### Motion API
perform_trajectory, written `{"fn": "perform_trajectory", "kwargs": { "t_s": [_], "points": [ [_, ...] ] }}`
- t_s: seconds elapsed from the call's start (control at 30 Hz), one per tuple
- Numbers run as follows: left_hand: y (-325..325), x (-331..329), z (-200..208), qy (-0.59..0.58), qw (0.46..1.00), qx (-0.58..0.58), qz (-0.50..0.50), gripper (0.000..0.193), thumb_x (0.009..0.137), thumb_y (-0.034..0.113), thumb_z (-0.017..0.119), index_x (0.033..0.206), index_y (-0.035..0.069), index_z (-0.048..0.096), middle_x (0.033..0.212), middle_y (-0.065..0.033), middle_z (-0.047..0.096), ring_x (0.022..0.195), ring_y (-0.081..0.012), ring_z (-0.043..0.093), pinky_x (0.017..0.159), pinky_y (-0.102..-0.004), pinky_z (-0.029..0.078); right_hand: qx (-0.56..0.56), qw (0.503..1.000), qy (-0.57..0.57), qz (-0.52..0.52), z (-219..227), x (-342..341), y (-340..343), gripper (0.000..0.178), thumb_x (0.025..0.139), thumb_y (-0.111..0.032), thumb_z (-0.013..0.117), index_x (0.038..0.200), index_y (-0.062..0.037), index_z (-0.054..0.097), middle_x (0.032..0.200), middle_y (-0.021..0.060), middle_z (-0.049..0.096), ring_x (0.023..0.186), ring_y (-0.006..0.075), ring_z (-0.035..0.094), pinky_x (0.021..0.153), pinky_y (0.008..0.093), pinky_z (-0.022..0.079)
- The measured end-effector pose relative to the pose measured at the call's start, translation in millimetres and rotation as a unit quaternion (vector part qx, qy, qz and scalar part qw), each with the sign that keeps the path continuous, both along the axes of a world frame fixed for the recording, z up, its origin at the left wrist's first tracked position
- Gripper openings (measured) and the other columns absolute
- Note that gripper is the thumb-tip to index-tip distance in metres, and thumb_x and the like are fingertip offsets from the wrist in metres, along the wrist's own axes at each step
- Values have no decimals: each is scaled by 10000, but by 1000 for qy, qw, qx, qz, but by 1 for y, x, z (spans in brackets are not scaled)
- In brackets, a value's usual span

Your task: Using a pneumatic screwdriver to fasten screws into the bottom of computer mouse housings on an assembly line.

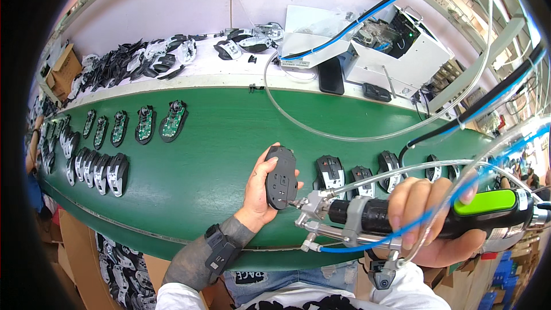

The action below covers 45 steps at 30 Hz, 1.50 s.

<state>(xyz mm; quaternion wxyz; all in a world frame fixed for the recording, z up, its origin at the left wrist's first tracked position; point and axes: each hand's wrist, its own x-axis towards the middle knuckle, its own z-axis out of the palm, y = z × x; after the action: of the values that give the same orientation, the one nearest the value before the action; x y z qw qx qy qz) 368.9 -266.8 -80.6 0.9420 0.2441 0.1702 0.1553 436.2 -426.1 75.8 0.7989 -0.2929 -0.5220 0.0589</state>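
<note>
A black computer mouse (281, 179) lies with its underside up in my left hand (256, 186), fingers and thumb wrapped round its edges. My right hand (427, 218) is closed round a black screwdriver with a green lever (485, 201), held almost level and pointing left. The metal nose of the screwdriver (310, 205) meets the lower end of the mouse; whether a screw sits under the tip is too small to tell. Just right of the mouse stand assembled mice with grey and black shells (330, 172), partly hidden behind the screwdriver and its hoses.
On the green conveyor belt (218, 132), mouse bases with green circuit boards (144, 124) and grey top shells (117, 173) line the left. Clear and blue hoses (367, 245) cross on the right. Behind are a shelf of loose shells (155, 60), a phone (331, 76) and a white screw-feeder box (379, 69).
</note>
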Motion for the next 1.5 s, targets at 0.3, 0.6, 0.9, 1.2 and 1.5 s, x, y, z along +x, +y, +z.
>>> {"fn": "perform_trajectory", "kwargs": {
  "t_s": [0.3,0.6,0.9,1.2,1.5],
  "points": [
    [-3,-2,1,-19,1000,-18,-14,503,853,246,478,1320,122,339,1132,-106,490,865,-238,582,703,-420,551,13,999,26,18,-7,-5,8,520,895,-478,466,1195,-67,361,690,-1,533,522,95,548,491,234,461],
    [-6,-5,4,-30,999,-17,-14,492,853,241,479,1311,122,345,1120,-116,489,850,-247,584,703,-422,548,23,1000,6,11,-2,-3,0,562,895,-480,462,1238,-51,347,698,5,525,516,82,533,460,213,453],
    [-4,-1,9,-21,999,-29,5,475,859,238,524,1296,122,379,1069,-111,509,817,-232,594,670,-391,556,-25,995,87,31,-3,-9,9,509,794,-420,665,1021,-107,335,656,36,534,516,178,529,509,301,444],
    [13,-13,-22,183,534,820,95,516,679,251,705,1146,106,539,1261,-174,420,1087,-351,487,907,-419,432,-116,985,130,-16,16,4,-6,468,785,-341,642,956,-48,319,541,23,449,387,131,433,375,260,371],
    [82,-69,0,178,484,841,161,487,724,286,670,1115,27,538,1241,-250,442,1157,-392,435,965,-438,373,-133,983,124,-27,16,21,-14,429,807,-249,634,1026,1,362,623,68,485,509,155,501,475,263,446]
  ]
}}
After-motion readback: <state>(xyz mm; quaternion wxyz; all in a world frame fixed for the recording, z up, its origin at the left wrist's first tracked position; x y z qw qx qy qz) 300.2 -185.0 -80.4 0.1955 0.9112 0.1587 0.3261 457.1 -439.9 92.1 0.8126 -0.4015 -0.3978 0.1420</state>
